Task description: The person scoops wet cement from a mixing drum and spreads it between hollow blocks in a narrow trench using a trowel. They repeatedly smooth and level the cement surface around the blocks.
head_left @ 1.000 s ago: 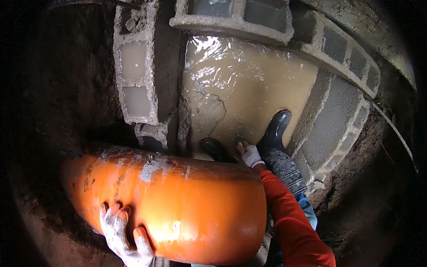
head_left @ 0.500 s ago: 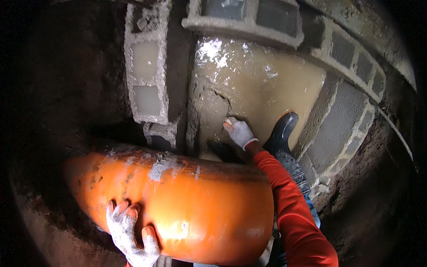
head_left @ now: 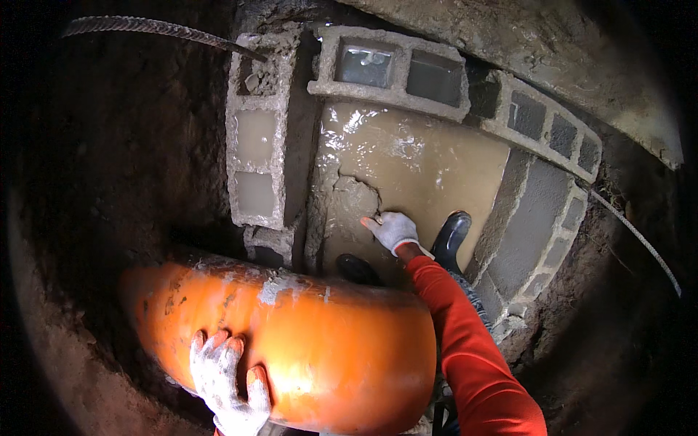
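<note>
A large orange pipe (head_left: 349, 341), smeared with grey mortar on top, lies across the near side. My left hand (head_left: 229, 381), in a white glove with orange fingertips, rests on it with fingers spread. Beyond the pipe, my right hand (head_left: 393, 231), gloved alike, is at the edge of a wet grey mortar mound (head_left: 352, 200) beside muddy water (head_left: 436, 160). Its fingers are curled downward and closed, and anything inside them is hidden. A red sleeve (head_left: 465, 330) covers my right arm.
Hollow concrete blocks (head_left: 254, 171) wall the pit at left, back and right, some with water in their cells. Dark rubber boots (head_left: 452, 236) stand in the water. Ribbed steel bars (head_left: 156, 26) jut out at the upper left and right. Dark earth (head_left: 109, 167) surrounds the blocks.
The view has shifted, so more of the back wall and the upper left bar shows. My right hand stays by the mortar edge, its wrist slightly turned. My left hand stays on the pipe.
</note>
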`<action>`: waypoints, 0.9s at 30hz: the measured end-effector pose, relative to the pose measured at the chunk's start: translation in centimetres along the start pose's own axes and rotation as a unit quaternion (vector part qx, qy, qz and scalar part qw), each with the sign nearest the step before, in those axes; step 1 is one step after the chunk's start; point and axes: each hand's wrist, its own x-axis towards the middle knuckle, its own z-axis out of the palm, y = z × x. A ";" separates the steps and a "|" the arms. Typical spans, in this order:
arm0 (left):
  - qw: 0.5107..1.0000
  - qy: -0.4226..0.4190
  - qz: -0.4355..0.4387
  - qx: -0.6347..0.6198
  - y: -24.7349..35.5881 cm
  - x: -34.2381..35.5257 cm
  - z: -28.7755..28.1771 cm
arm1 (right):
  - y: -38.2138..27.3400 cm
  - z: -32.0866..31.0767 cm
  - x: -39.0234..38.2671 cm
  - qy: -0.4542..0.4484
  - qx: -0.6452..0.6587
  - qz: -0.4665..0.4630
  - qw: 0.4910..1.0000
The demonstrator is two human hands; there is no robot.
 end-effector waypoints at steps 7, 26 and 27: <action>0.998 0.050 0.040 -0.017 -0.7 0.3 0.4 | 3.7 -7.4 -6.4 0.010 -0.019 -0.038 0.999; 0.809 -0.058 -0.103 -0.576 19.3 9.4 6.8 | 5.4 -33.8 -24.2 0.299 0.065 -0.092 0.948; 0.825 -0.061 -0.084 -0.556 20.3 11.4 7.1 | 5.3 -34.7 -23.4 0.284 0.094 -0.098 0.949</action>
